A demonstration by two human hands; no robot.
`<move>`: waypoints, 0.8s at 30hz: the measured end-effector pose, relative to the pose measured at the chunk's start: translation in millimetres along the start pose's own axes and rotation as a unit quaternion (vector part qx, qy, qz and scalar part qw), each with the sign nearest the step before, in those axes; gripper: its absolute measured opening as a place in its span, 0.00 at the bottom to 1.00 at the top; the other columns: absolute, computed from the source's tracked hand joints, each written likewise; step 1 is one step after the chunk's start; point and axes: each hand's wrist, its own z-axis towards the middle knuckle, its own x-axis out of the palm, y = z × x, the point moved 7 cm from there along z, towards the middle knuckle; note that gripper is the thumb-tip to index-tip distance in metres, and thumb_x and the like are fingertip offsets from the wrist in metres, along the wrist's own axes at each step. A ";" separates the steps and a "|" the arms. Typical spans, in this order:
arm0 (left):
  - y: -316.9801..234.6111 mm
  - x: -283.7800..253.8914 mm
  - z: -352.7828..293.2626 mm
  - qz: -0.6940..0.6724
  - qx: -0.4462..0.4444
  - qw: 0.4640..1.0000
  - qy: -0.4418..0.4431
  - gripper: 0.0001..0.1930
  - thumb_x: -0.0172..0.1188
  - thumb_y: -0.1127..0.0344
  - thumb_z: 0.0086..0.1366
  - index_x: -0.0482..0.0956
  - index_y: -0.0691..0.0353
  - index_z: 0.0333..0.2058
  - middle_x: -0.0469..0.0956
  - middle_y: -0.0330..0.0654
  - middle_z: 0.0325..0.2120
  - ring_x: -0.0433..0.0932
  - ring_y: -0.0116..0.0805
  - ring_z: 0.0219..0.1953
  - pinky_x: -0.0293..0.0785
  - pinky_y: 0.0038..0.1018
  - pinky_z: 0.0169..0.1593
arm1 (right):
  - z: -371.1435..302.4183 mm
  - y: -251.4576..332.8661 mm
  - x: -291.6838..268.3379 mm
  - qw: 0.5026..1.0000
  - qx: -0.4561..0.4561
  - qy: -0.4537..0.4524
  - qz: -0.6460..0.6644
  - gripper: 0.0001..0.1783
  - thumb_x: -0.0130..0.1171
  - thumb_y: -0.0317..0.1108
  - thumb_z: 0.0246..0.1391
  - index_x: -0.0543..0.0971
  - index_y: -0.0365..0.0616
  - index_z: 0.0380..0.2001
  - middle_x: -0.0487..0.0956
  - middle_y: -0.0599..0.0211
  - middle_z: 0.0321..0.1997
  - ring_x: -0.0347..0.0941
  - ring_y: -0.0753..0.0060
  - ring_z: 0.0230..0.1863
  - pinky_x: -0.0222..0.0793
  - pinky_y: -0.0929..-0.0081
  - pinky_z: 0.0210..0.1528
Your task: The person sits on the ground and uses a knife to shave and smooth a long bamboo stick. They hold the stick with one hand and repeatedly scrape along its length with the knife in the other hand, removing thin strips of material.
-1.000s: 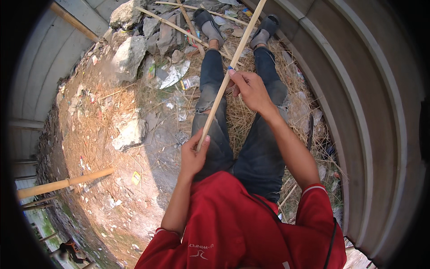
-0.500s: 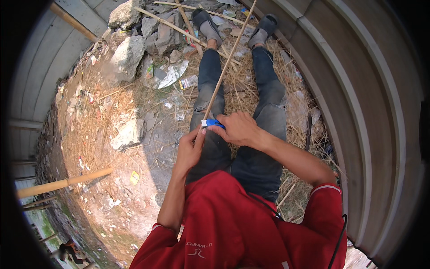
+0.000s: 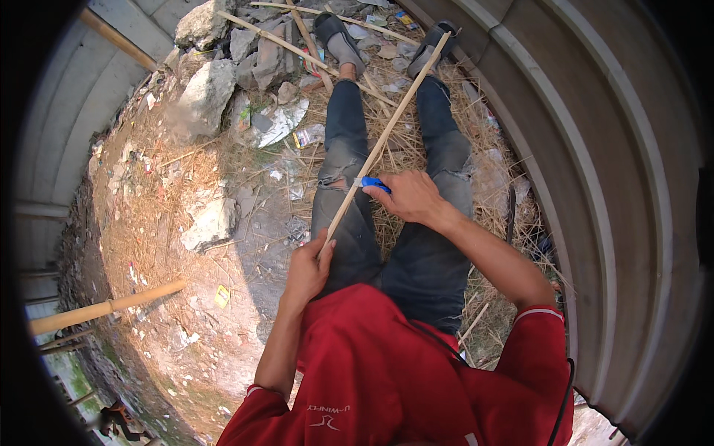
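A long pale bamboo strip (image 3: pixel 389 128) runs at a slant over my outstretched legs, its far end above my right shoe. Its near end is pinched in my left hand (image 3: pixel 306 269), by the left thigh. My right hand (image 3: pixel 413 197) is wrapped round a blue box cutter (image 3: pixel 376 184), with the thumb along the handle. The blade end meets the strip just above my torn left knee. Part of the handle is hidden inside the fingers.
Thin bamboo strips (image 3: pixel 275 39) lie across rocks (image 3: pixel 208 97) and litter near my feet. Dry straw covers the ground between my legs. A corrugated metal wall (image 3: pixel 587 171) rises close on the right. A thick bamboo pole (image 3: pixel 111 305) juts in from the left.
The strip has swung rightward at its far end, which now shows. My right hand with the box cutter has moved slightly away and right; my left hand has come back toward my body.
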 end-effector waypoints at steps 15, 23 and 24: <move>73.1 -34.2 -73.5 -0.046 -0.077 0.996 0.007 0.18 0.63 0.66 0.71 0.80 0.74 0.54 0.78 0.44 0.23 0.73 0.23 0.25 0.72 0.26 0.31 | -29.4 -293.6 -175.7 0.879 0.315 -0.359 -0.016 0.40 0.46 0.67 0.66 0.85 0.36 0.35 0.82 0.40 0.31 0.81 0.40 0.42 0.71 0.51 0.50; 80.4 -16.8 -19.6 -0.070 -0.074 0.995 -0.022 0.24 0.62 0.62 0.73 0.76 0.78 0.58 0.84 0.58 0.48 0.80 0.29 0.48 0.75 0.26 0.52 | -100.5 -265.3 -91.6 0.934 0.248 -0.256 0.022 0.35 0.53 0.64 0.66 0.81 0.36 0.35 0.79 0.45 0.26 0.77 0.42 0.32 0.70 0.52 0.40; 76.4 -13.0 -15.4 -0.079 -0.082 0.993 -0.013 0.24 0.62 0.62 0.73 0.76 0.77 0.59 0.83 0.60 0.51 0.80 0.31 0.51 0.74 0.26 0.54 | -118.3 -263.9 -76.0 0.940 0.255 -0.225 0.015 0.34 0.53 0.63 0.66 0.81 0.36 0.36 0.79 0.44 0.26 0.77 0.40 0.32 0.70 0.52 0.40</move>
